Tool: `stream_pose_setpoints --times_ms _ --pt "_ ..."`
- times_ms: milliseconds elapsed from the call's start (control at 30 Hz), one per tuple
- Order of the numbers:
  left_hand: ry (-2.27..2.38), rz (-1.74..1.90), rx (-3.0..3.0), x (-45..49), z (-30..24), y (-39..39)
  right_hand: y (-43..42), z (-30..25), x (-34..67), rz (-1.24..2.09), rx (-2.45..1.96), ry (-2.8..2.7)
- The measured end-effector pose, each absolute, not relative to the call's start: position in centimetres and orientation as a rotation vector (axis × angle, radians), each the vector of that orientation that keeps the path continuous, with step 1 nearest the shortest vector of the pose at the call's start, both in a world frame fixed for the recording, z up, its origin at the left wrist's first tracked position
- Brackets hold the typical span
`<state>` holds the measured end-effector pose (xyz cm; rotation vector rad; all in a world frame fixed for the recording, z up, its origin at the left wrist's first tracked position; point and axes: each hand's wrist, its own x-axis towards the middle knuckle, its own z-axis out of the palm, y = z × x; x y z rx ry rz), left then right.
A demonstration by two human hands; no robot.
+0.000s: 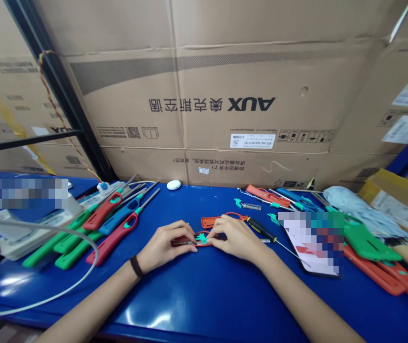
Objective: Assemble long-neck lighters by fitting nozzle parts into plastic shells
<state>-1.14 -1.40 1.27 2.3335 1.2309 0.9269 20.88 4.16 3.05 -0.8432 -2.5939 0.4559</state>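
In the middle of the blue table, my left hand (170, 244) is closed on an opened red utility lighter housing, keeping it flat near the tabletop. A small green lighter trigger (201, 237) sits in the housing between my hands. My right hand (231, 238) pinches at the trigger's right side, its fingertips partly hiding the contact. Behind my right hand lies another orange-red housing half (209, 222). Just to the right is a screwdriver (263, 229) with a black and yellow handle, its shaft reaching toward a phone (311, 247).
Assembled lighters (114, 224) in several colours are piled at left beside a white power strip (18, 240) and a looping white cable (95, 259). Loose green triggers (239, 203), a clear fuel tank (252, 206) and housings (372, 238) lie at right. A large cardboard box (204, 71) stands behind.
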Motion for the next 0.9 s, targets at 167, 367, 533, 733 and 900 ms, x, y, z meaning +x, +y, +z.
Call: stream_pose_setpoints --times_ms 167,367,533,733,900 --pt "1.235 0.870 2.373 -1.10 1.22 -1.51 4.15 3.05 20.72 0.566 -0.884 -2.528" --pt "1.247 0.800 2.470 -0.85 1.41 -1.68 4.26 2.99 21.23 0.607 -0.799 -2.592" --pt "1.242 0.754 2.581 -0.87 1.42 -1.73 3.74 3.10 21.07 0.466 -0.786 -2.626" --pt "1.241 0.727 2.618 -1.04 1.15 -1.71 3.58 2.72 20.73 0.325 -0.766 -2.631" --pt "1.242 0.780 2.528 -1.12 1.07 -1.57 3.33 2.64 20.56 0.267 -0.788 -2.651"
